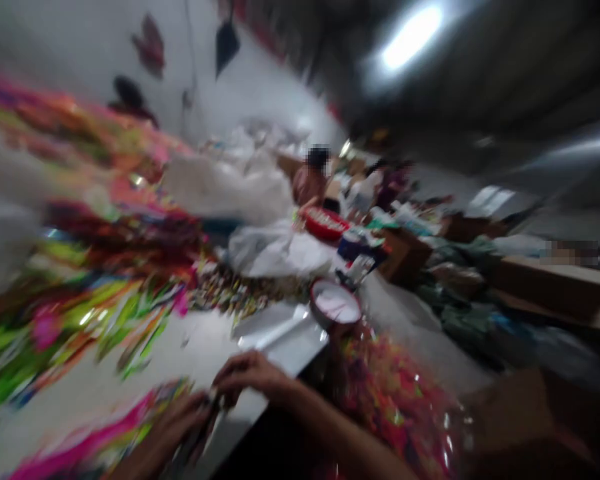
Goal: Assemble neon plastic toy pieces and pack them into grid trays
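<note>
Blur softens the whole head view. My left hand (183, 420) and my right hand (253, 373) meet over the near edge of a white table (205, 340). Both have curled fingers, closed around something small and dark between them that I cannot make out. Beside my left hand lie bright pink and multicoloured strips (87, 437). A shiny silvery sheet (280, 333) lies just beyond my right hand. Farther back stands a round red-rimmed tub (336, 303) with whitish contents.
Colourful strips (95, 307) are heaped at left, with many small mixed pieces (250, 293) behind. A clear bag of red and orange items (395, 400) sits right of my arm. Cardboard boxes (555, 287) stand at right. A person (310, 183) is farther back.
</note>
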Available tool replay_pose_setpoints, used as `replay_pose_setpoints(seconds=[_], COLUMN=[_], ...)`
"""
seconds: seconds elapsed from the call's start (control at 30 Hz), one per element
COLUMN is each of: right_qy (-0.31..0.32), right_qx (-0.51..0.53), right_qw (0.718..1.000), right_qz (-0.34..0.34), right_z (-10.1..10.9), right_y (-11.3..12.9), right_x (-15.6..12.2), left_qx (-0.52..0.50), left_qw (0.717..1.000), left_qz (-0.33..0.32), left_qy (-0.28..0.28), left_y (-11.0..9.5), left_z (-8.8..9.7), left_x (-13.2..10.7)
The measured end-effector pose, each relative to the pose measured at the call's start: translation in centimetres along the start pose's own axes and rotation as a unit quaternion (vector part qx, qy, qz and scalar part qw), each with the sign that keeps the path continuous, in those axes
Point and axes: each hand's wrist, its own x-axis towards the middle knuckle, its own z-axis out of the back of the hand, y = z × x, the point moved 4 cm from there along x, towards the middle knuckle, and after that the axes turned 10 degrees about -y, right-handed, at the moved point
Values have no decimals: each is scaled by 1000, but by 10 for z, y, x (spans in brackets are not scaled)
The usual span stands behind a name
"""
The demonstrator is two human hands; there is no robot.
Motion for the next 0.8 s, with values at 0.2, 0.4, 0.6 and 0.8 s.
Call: replay_pose_setpoints(seconds=[0.2, 0.4, 0.6, 0.8], right_qy=[-44, -12, 25, 27], right_qx=[119, 86, 113, 77], right_qw=[985, 991, 990, 995], right_qz=[-118, -102, -82, -62], right_z=[-11, -16, -20, -21], right_y=[-50, -39, -44, -35], right_x=[18, 16, 16, 11], left_qx=[-199, -206, -183, -184], left_qw=[973, 971, 974, 972], left_qz=[75, 95, 110, 120], left_qy=[92, 81, 72, 89], left_y=[32, 25, 23, 24], left_z=[-13, -7, -2, -3], left_x=[-33, -36, -43, -42])
